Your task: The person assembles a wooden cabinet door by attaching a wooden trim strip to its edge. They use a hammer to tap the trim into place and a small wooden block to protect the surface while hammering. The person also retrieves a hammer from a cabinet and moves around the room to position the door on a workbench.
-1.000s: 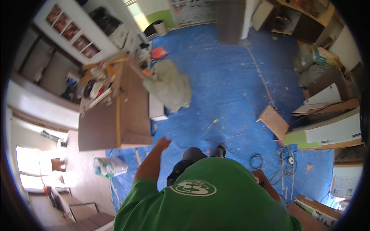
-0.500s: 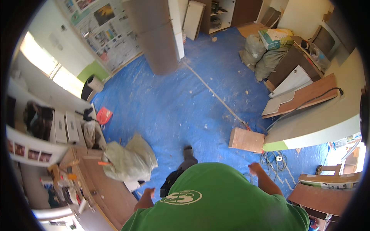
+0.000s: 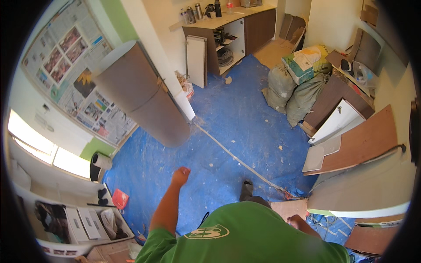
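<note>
Left hand point(image 3: 180, 176) is curled into a loose fist with nothing in it, hanging over the blue tarp point(image 3: 228, 127), near side of the brown panel point(image 3: 144, 101). Right hand point(image 3: 298, 222) is down by the green shirt point(image 3: 245, 236); can't tell its grip.

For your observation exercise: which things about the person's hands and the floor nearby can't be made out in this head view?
- Right hand: half hidden by the green shirt; holding anything, cannot tell.
- Left hand: closed; its palm side is turned away.
- Foot: only one shoe shows; the body covers the rest.
- Small floor scraps: too small to identify.
</note>
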Demonstrator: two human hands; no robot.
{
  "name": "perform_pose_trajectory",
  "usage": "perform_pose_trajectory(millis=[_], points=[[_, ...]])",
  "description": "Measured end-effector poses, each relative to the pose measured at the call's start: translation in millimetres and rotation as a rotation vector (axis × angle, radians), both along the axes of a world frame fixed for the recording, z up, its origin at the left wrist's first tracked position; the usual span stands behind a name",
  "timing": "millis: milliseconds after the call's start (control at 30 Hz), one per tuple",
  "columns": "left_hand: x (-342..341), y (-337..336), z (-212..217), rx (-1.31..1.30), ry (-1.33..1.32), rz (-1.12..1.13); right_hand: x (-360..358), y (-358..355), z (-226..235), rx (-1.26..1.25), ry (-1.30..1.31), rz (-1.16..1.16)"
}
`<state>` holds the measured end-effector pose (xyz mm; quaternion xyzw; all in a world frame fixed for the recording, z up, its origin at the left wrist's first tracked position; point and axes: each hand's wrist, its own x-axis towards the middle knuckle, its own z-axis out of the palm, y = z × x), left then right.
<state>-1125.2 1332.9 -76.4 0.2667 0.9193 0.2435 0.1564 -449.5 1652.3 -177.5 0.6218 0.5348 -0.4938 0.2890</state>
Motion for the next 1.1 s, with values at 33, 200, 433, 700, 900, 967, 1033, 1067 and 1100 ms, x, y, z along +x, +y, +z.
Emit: perform_pose_trajectory(millis=[33,200,433,700,900,967,1033,1067,1100], points=[[-3.2,-5.9,-13.6,-0.160,-0.036,-0.025,-33.3,14.4,3.8,0.008,0.027,0.053],[-4.8,-37.3,-65.4,-0.633,-0.315,-0.142,-222.4,197.6,61.1,-0.059,0.240,0.072],[-74.3,-11.8,-98.2,-0.834,-0.766,-0.066,-414.1,367.4,68.0,0.362,0.601,-0.384],[-404.0,263.8,-108.3,-0.434,0.055,-0.285,-479.6,412.9,78.1,0.043,0.095,0.049],[-555.0,578.0,47.7,0.204,-0.179,0.063,-517.3,533.1,34.2,0.085,0.275,0.147],[-581.5,610.7,45.5,0.237,-0.217,0.084,-572.2,594.7,15.0,0.152,0.232,0.242],[-594.6,630.7,11.4,0.191,-0.189,0.062,-613.4,676.0,-20.4,0.280,0.355,0.328],[-597.2,625.9,-9.2,0.151,-0.166,0.065,-646.6,707.3,-20.4,0.269,0.354,0.274],[-603.8,607.9,-31.3,-0.166,-0.102,-0.091,-686.2,736.8,-17.6,0.252,0.364,0.226]])
